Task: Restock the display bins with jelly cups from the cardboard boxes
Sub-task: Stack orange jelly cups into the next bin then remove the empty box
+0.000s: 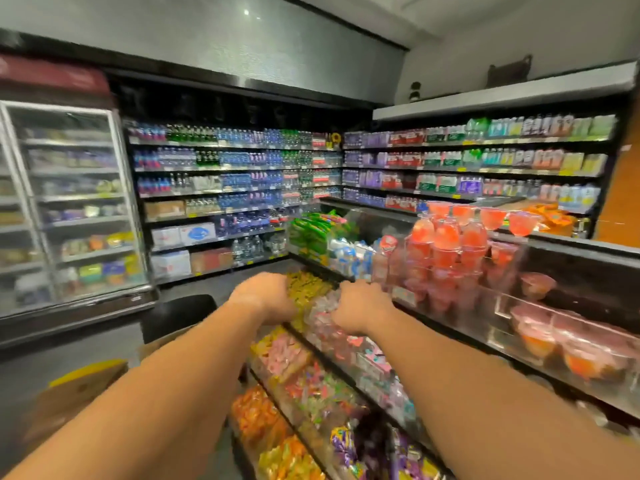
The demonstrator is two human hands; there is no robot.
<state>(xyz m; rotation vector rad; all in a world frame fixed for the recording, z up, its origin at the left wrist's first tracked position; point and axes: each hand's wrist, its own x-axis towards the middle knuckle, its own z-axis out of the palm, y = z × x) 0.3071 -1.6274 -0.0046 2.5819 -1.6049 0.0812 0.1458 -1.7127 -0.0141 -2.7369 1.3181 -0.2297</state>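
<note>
Both my arms reach forward into the tiered candy display. My left hand (266,293) rests on a bin of yellow sweets (308,287). My right hand (360,306) presses into the neighbouring bin of small pink jelly cups (325,318). The frame is blurred, so I cannot tell what either hand holds. Stacked red jelly cups (446,247) fill the clear bin (405,294) above and to the right. An open cardboard box (79,389) stands on the floor at lower left.
Lower display tiers hold orange, pink and purple sweets (277,362). More red cups (571,348) lie in a clear bin at right. A dark stool (176,315) stands behind the box. A glass-door fridge (69,209) and drink shelves (235,188) line the back.
</note>
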